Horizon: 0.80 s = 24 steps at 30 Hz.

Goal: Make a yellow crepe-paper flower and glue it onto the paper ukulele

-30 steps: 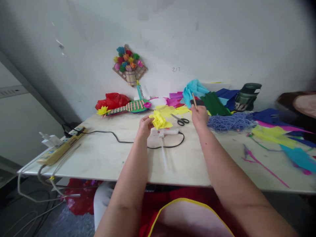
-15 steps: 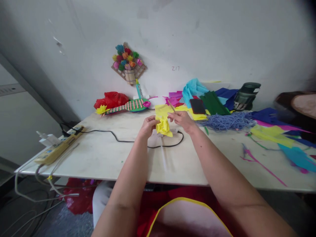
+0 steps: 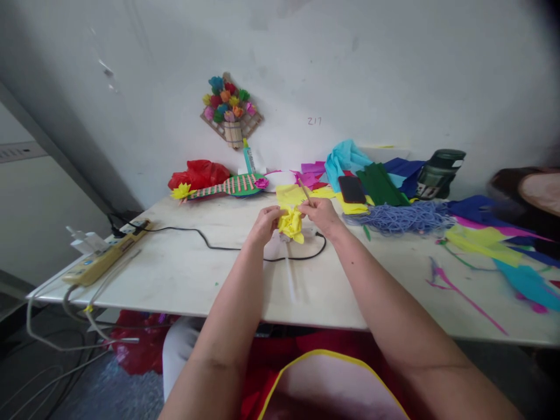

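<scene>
Between my two hands is a crumpled yellow paper flower (image 3: 290, 225). My left hand (image 3: 266, 224) pinches its left edge. My right hand (image 3: 321, 213) is closed on a thin wooden stick (image 3: 304, 188) that slants up to the left, and its fingertips are at the flower's right side. Just behind lies a flat piece of yellow paper (image 3: 289, 193). Below the flower, a glue gun with a black cord (image 3: 301, 258) is partly hidden, and a white glue stick (image 3: 290, 277) points toward me.
A yellow power strip (image 3: 98, 256) lies at the left edge. Behind are a green paper-covered guitar shape (image 3: 240, 185) and a red plastic bag (image 3: 199, 174). To the right are a phone (image 3: 351, 189), blue-grey yarn (image 3: 402, 218), coloured paper (image 3: 382, 182) and a dark bottle (image 3: 440, 174).
The flower's petals look more gathered and compact between my fingers. Both hands stay in nearly the same place, and the view has shifted slightly.
</scene>
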Available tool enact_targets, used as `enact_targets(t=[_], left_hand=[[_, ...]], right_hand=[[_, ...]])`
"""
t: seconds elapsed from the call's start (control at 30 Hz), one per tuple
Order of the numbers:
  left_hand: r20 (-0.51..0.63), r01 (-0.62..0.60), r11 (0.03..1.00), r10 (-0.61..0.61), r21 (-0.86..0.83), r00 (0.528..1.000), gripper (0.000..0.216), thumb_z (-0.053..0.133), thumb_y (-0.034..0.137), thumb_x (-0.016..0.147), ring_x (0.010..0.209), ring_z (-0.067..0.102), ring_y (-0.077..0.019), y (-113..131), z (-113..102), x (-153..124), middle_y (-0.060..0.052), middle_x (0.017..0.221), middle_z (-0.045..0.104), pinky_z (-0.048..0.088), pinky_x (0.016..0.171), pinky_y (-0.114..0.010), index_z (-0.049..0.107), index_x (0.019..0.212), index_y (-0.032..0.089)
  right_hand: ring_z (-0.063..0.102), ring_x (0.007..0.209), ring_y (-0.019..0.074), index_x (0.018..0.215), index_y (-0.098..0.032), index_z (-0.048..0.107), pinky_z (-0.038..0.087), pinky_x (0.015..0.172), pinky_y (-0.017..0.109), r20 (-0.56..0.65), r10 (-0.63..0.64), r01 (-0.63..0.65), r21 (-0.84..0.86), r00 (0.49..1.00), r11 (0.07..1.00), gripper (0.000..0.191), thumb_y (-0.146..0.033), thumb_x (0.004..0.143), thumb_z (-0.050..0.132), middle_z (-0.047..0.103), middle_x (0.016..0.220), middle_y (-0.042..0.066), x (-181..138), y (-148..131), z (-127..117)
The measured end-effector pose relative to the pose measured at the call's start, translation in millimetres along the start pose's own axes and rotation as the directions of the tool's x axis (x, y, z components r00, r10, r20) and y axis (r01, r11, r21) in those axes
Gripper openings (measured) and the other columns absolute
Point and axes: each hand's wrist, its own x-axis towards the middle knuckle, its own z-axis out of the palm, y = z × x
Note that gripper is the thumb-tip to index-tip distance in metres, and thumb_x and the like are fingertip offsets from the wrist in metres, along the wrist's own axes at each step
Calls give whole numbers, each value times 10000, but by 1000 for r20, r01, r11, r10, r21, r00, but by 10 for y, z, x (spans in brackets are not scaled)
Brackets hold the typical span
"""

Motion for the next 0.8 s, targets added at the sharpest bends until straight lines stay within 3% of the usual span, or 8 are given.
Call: enact_targets(t=[0.2, 0.53, 0.8], left_hand=[[-94, 12, 999, -7, 51, 996, 203, 672, 256, 528, 426, 436, -74, 23, 10, -1, 22, 477, 477, 321, 422, -201, 501, 498, 150], [-181, -104, 990, 121, 100, 976, 232, 643, 255, 524, 388, 267, -40, 55, -2, 9, 56, 407, 320, 153, 392, -212, 450, 436, 162], [-188, -87, 986, 113, 142, 976, 184, 643, 251, 543, 399, 311, -45, 66, -20, -3, 48, 425, 369, 187, 407, -212, 502, 476, 153]], right_hand=[[364, 522, 92, 494, -187, 492, 313, 533, 251, -52, -20, 17, -69, 998, 998, 190, -319, 603, 573, 434, 492, -45, -11, -4, 27], [297, 504, 83, 492, -198, 408, 250, 505, 255, 4, 15, -15, -108, 1000, 994, 259, -327, 630, 586, 338, 476, -67, 27, 105, 28], [367, 531, 90, 664, -181, 533, 265, 491, 246, 78, -7, 8, -16, 997, 1000, 394, -568, 738, 527, 481, 614, -17, 38, 21, -126]])
